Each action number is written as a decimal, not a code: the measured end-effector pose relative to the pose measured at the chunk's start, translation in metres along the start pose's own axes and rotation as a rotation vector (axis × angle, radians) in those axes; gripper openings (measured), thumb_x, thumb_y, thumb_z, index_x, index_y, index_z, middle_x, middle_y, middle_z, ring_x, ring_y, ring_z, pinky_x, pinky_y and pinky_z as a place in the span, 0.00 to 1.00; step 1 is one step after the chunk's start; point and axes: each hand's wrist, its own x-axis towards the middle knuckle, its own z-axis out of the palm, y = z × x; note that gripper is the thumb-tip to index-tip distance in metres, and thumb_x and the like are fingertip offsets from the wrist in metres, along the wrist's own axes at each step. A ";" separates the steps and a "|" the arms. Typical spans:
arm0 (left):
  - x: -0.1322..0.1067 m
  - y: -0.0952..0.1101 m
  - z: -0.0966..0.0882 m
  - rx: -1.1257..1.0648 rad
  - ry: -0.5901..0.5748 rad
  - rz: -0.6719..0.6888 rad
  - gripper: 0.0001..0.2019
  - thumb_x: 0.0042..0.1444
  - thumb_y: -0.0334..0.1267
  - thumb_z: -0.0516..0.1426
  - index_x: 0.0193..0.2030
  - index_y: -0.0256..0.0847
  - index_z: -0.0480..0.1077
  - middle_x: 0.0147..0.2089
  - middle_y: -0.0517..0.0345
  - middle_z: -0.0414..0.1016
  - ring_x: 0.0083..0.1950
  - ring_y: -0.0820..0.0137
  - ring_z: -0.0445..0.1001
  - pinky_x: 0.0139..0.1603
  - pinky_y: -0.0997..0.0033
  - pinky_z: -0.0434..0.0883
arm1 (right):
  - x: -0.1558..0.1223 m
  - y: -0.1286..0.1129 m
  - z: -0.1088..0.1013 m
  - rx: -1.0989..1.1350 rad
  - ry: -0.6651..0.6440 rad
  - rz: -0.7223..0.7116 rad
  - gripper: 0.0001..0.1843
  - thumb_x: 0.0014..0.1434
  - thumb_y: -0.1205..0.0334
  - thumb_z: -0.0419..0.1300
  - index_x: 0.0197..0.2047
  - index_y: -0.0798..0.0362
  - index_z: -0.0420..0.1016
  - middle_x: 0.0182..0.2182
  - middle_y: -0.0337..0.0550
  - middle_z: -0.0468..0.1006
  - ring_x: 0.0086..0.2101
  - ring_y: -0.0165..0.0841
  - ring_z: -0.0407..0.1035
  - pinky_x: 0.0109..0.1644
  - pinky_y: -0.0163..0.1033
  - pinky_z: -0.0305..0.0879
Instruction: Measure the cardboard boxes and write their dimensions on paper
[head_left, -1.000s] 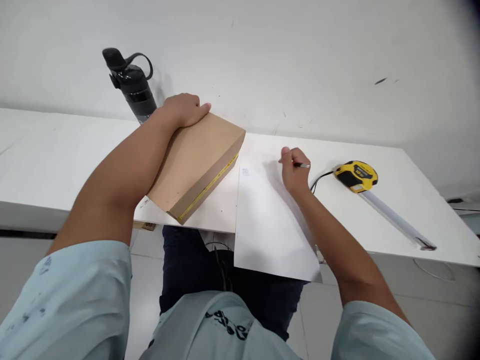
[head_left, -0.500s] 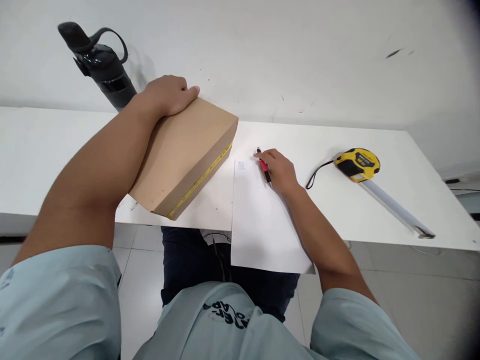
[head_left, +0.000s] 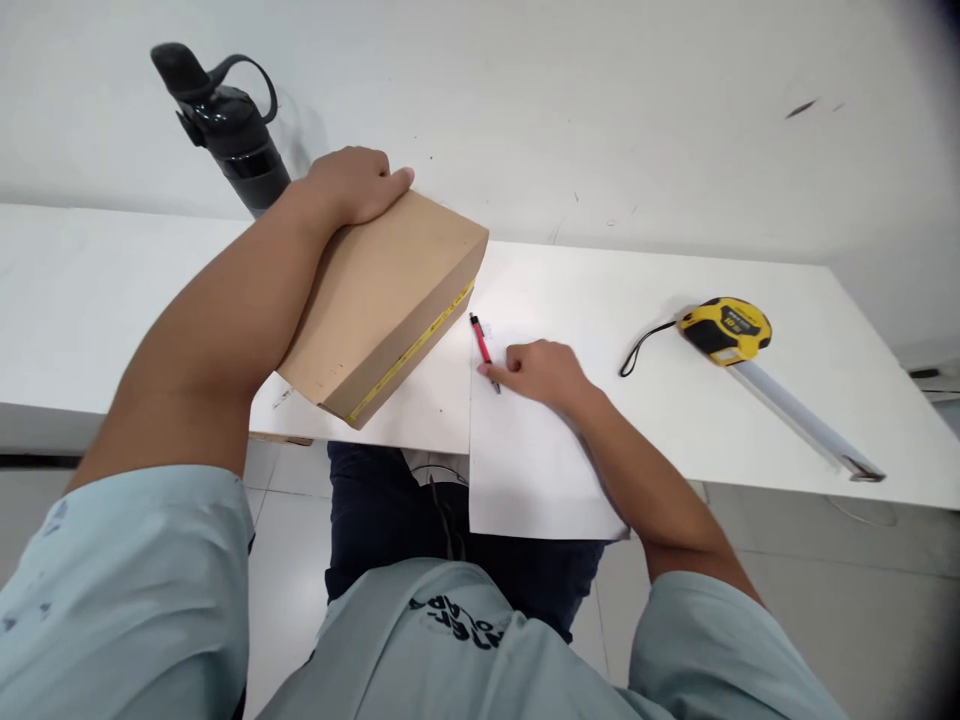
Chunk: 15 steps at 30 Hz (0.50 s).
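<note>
- White paper sheet (head_left: 536, 470): near end overhangs the near edge of the white table (head_left: 585, 285).
- Right hand (head_left: 546, 375): over the sheet, fingers curled, thumb extended left onto the pen (head_left: 481, 340); cannot tell whether it grips.
- Pen: red and black, slanting at the sheet's far left, right of the box.
- Cardboard box (head_left: 394, 275): left of the sheet, yellow strip (head_left: 412, 350) along its right-hand side.
- Tape measure (head_left: 726, 330): right side of table, blade extended toward near right.
- Left hand (head_left: 360, 185): partly closed over the box's far left, holding it; fingertips hidden.
- Black bottle (head_left: 232, 130): far left, partly behind the left arm.
</note>
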 end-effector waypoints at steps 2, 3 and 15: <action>-0.001 -0.002 0.000 -0.009 -0.007 0.009 0.43 0.67 0.68 0.38 0.69 0.38 0.74 0.70 0.39 0.75 0.68 0.41 0.72 0.65 0.39 0.69 | -0.002 -0.011 0.003 0.018 -0.083 -0.022 0.30 0.66 0.38 0.61 0.23 0.51 0.62 0.22 0.39 0.69 0.26 0.31 0.60 0.35 0.40 0.50; -0.002 -0.003 0.001 -0.016 -0.013 0.012 0.45 0.65 0.70 0.37 0.70 0.40 0.73 0.72 0.40 0.74 0.68 0.42 0.71 0.65 0.40 0.69 | -0.002 -0.015 0.005 0.027 -0.093 -0.033 0.30 0.67 0.42 0.60 0.22 0.51 0.60 0.21 0.38 0.68 0.25 0.31 0.59 0.35 0.40 0.49; -0.002 -0.007 0.001 -0.048 -0.042 -0.008 0.51 0.56 0.77 0.35 0.73 0.50 0.69 0.76 0.50 0.70 0.69 0.46 0.69 0.68 0.42 0.65 | 0.000 -0.019 0.017 0.457 0.087 -0.036 0.37 0.72 0.28 0.43 0.26 0.50 0.66 0.21 0.38 0.65 0.24 0.30 0.60 0.31 0.39 0.58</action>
